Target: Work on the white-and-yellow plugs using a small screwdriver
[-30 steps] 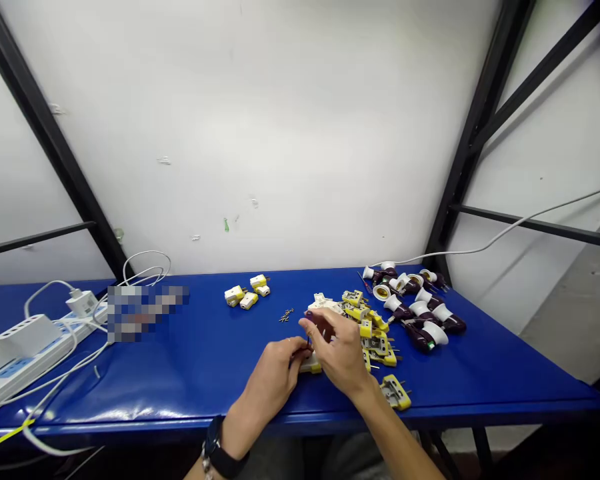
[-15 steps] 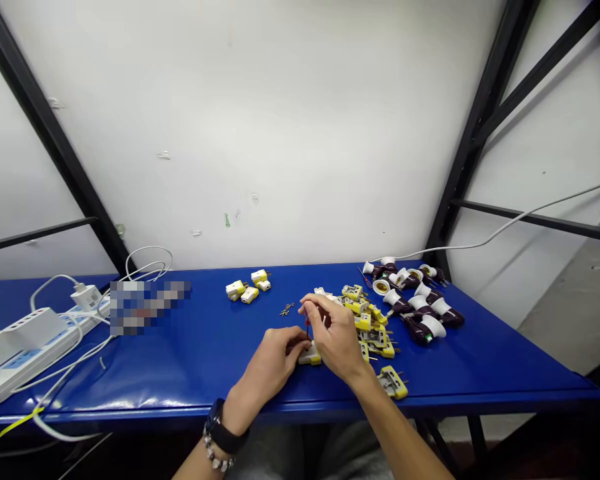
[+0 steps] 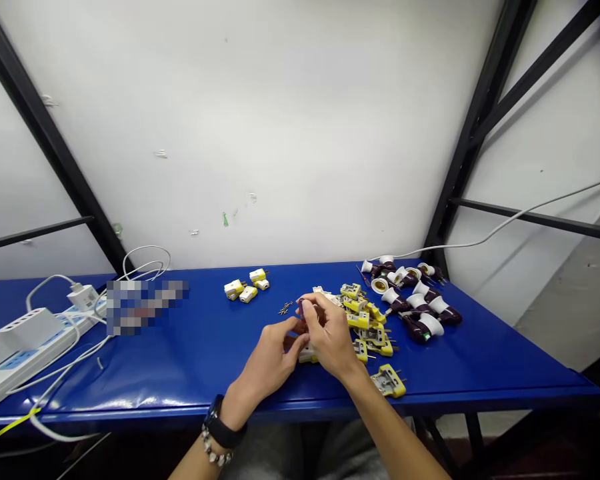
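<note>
My right hand (image 3: 330,337) is closed around a small screwdriver with a dark red handle (image 3: 301,308), held upright. Its tip is hidden by my fingers. Below it a white and yellow plug (image 3: 309,355) lies on the blue table, partly covered by both hands. My left hand (image 3: 275,350) is curled at the plug's left side, with thumb and index finger close to the screwdriver's lower end. To the right of my right hand lies a pile of open yellow plug halves (image 3: 373,333). A few small screws (image 3: 285,308) lie just beyond my hands.
Several closed white and yellow plugs (image 3: 234,289) sit at the back. Dark and white lamp holders (image 3: 420,307) crowd the right side, with another screwdriver (image 3: 364,277) beside them. A single yellow plug half (image 3: 389,381) lies near the front edge. Power strips (image 3: 35,343) and cables occupy the left.
My left thumb and index finger have parted a little and the index finger has risen along the screwdriver. My right hand has shifted slightly left, still holding the screwdriver over the plug.
</note>
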Demonstrator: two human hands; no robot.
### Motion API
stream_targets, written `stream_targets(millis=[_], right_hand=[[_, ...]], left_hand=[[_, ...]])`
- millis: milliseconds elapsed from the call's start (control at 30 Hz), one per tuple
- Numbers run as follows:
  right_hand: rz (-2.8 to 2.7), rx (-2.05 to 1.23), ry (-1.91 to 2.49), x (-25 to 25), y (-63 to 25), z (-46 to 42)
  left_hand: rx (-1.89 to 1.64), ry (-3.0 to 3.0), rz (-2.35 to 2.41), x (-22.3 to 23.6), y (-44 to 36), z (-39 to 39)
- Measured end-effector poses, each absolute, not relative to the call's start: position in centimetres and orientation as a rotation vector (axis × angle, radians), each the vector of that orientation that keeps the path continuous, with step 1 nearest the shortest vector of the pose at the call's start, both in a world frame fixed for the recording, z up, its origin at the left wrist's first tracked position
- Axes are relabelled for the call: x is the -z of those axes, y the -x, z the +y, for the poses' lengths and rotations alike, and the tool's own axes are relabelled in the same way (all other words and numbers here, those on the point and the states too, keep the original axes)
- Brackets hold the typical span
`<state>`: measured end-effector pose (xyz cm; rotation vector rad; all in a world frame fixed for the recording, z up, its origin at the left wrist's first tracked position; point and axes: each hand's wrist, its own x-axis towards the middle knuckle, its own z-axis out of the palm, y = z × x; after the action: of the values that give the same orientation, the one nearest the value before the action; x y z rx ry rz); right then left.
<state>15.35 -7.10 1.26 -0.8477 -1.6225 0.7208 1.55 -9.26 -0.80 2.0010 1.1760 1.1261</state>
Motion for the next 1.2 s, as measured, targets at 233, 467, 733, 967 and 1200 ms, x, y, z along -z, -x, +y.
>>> stream_targets(millis=[233,467,733,967,1200], right_hand=[[-1.587,-0.718,0.849,-1.3,-15.6,-7.2],[-1.735,-0.763,0.808,-2.3,-16.1,-7.3],[-1.801,-0.655,0.836,-2.3,-16.0,-7.5],[-1.770,-0.777,0.856,-2.1,-16.5,-7.2],[-1.586,-0.836,0.805,-1.1,-16.9,-7.1]], left_hand=[[-1.128,-2.029,1.200,0.4,-1.7,-9.3],[-1.059,-2.078,1.241,0.3,-1.7,-9.3],[-1.060,-2.047,1.211,0.4,-1.6,-9.1],[-1.106,-2.066,1.339,0.7,-1.9,-8.8],[-0.882,-2.181,1.485,0.0,-0.8,-9.7]])
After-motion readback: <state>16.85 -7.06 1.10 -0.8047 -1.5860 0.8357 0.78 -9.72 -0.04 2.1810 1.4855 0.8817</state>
